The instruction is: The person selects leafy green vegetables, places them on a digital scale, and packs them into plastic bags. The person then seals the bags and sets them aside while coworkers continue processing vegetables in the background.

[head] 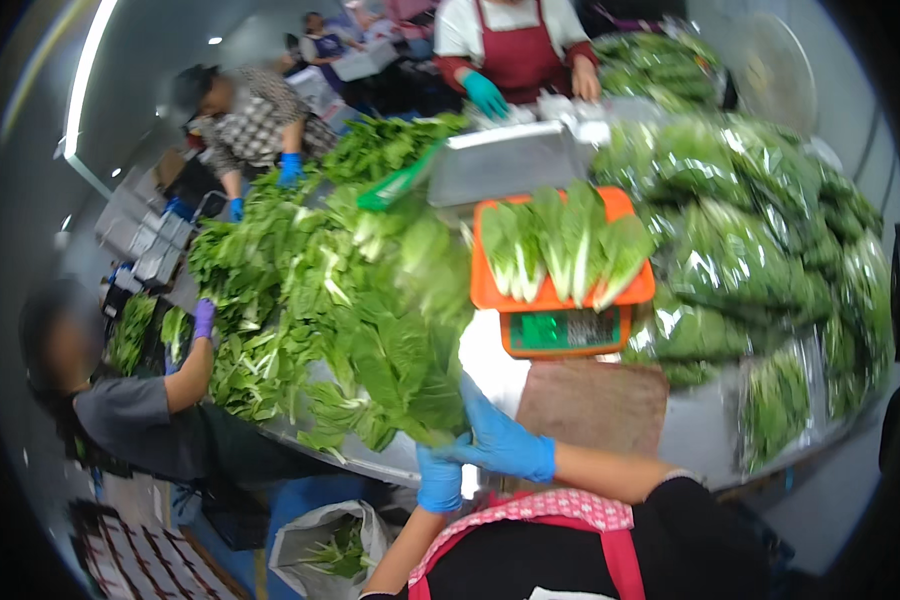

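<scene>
Both my hands wear blue gloves and are close together at the table's near edge. My left hand is at the base of a bunch of leafy greens, partly behind my right hand. My right hand is closed around the bunch's lower right side. To the upper right, an orange digital scale bears an orange tray with several romaine-like lettuce heads. Below the scale lies a brown board. How my left fingers sit on the stems is partly hidden.
Loose greens are heaped at the left; bagged greens are piled at the right. A grey tray is behind the scale. Gloved co-workers stand at the left and far side. A sack with leaves stands below the table's edge.
</scene>
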{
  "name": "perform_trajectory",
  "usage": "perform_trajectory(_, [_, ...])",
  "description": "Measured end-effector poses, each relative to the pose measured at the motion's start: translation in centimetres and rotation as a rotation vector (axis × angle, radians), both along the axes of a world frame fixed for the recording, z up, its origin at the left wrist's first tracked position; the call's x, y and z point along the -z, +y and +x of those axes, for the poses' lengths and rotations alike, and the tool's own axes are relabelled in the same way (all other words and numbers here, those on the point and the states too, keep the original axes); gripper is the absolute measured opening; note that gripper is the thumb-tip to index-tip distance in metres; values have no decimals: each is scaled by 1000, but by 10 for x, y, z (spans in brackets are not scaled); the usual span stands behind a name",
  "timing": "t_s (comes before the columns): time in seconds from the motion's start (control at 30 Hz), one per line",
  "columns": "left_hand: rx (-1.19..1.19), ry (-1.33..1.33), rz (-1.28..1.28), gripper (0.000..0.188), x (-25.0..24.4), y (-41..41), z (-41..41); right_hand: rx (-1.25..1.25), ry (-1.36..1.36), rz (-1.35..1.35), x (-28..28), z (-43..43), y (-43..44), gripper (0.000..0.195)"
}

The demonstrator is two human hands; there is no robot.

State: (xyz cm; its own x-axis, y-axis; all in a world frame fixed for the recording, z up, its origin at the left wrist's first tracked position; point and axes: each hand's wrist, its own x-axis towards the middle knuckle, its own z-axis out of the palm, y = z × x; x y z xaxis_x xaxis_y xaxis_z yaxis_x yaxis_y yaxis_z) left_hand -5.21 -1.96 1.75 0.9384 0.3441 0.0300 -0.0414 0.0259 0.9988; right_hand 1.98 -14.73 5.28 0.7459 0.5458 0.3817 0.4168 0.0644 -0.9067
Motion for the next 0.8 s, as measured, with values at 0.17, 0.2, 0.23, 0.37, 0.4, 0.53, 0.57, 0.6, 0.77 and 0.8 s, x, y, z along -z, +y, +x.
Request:
perform_trajectory(0.17, [174, 117, 109, 73, -15, -18, 1, -15, 324, 216, -1, -2, -10, 100])
perform_trajectory(0.2, [246, 84, 310, 79, -32, -24, 4, 20, 368, 247, 2, -2, -13, 98])
perform_trajectory(0.23, [316, 46, 513, 84, -43, -25, 10, 53, 410, 282, 4, 0, -15, 96])
perform_trajectory(0.37, [479, 57, 583, 98, -78, -36, 30, 237, 551, 536, -25, 18, -44, 94])
perform_trajectory(0.4, [491, 33, 460, 99, -84, -39, 36, 313, 572, 575, -31, 25, -51, 90])
perform_trajectory(0.53, [307, 3, 484, 78, -73, -38, 41, 707, 244, 432, -74, 72, -102, 77])
perform_trajectory(0.57, [304, 26, 512, 76, -63, -36, 42, 884, 65, 440, -81, 86, -114, 86])
perform_trajectory(0.6, [300, 50, 541, 74, -53, -32, 39, 1046, -73, 227, -78, 98, -126, 91])
perform_trajectory(0.77, [214, 187, 508, 61, 5, -14, 18, 1171, 212, -916, 1, 171, -129, 98])
perform_trajectory(0.8, [202, 203, 495, 57, 8, -14, 14, 1182, 154, -939, 8, 177, -125, 97])
